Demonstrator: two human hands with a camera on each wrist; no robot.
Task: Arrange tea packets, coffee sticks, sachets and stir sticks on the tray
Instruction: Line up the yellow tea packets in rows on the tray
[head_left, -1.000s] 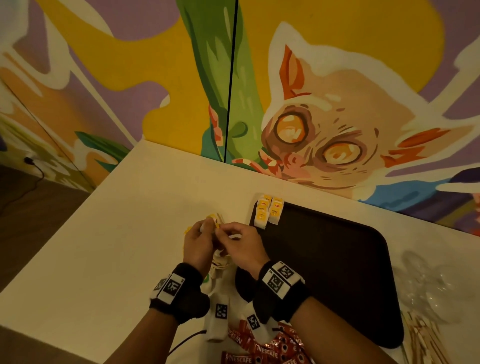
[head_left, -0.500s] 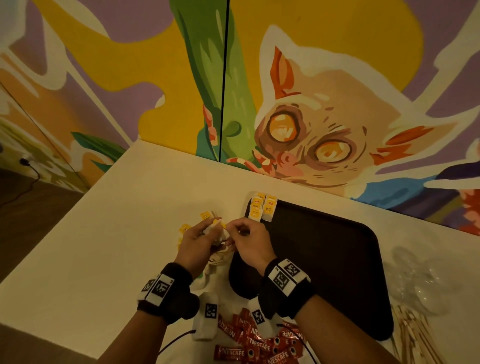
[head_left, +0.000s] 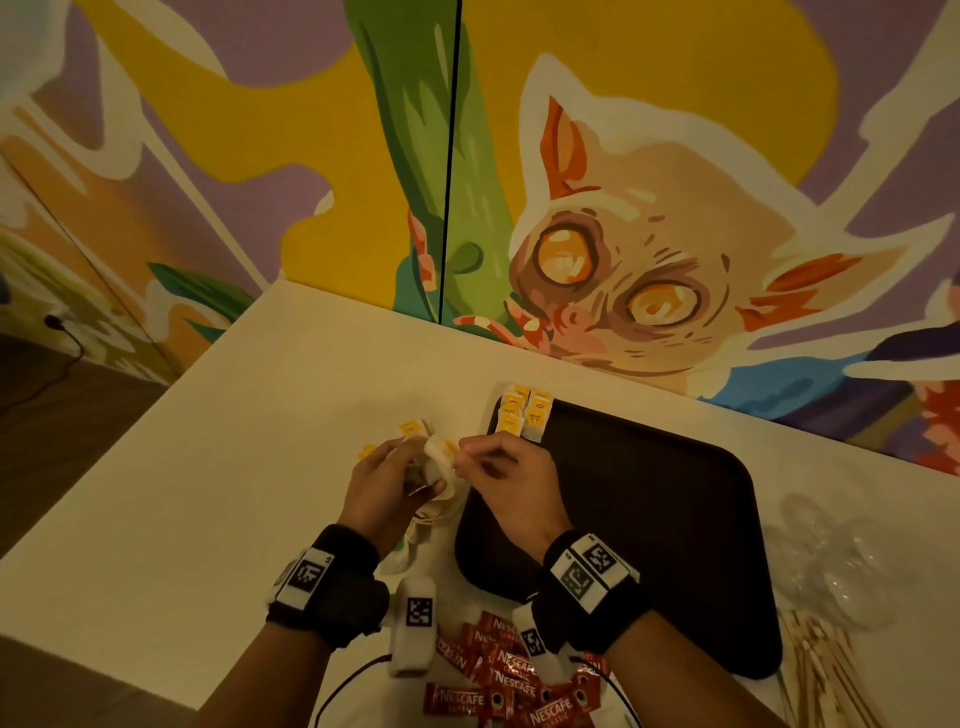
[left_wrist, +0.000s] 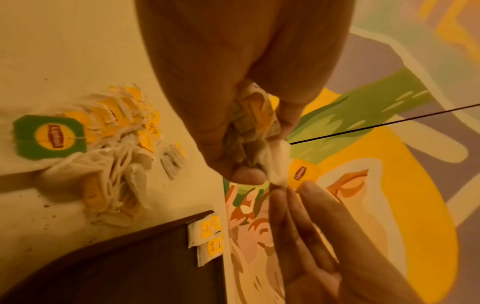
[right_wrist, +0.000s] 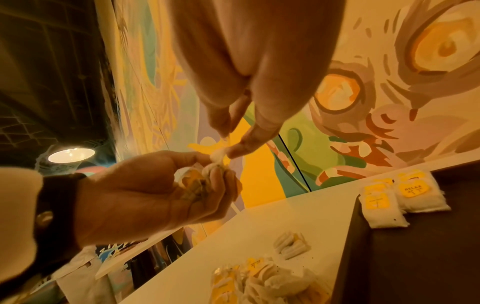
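My left hand (head_left: 395, 478) (left_wrist: 246, 144) grips a small bundle of white tea bags (head_left: 439, 460) (right_wrist: 200, 185) with yellow tags, raised above the table. With thumb and forefinger, my right hand (head_left: 470, 457) (right_wrist: 226, 144) pinches the edge of one tea bag (left_wrist: 279, 164) in that bundle. A dark tray (head_left: 649, 519) lies to the right, with two stacks of tea bags (head_left: 522, 410) (right_wrist: 400, 195) at its far left corner. More loose tea bags (left_wrist: 116, 144) (right_wrist: 259, 281) lie on the table beside a Lipton pouch (left_wrist: 49, 136).
Red Nescafe coffee sticks (head_left: 509, 675) are piled near the table's front edge between my wrists. Wooden stir sticks (head_left: 831, 670) and crumpled clear plastic (head_left: 841, 561) lie right of the tray. A painted wall (head_left: 623, 182) stands behind the table.
Both hands stay together over the table left of the tray. The right hand's pinch has shifted onto the edge of one tea bag in the left hand's bundle.
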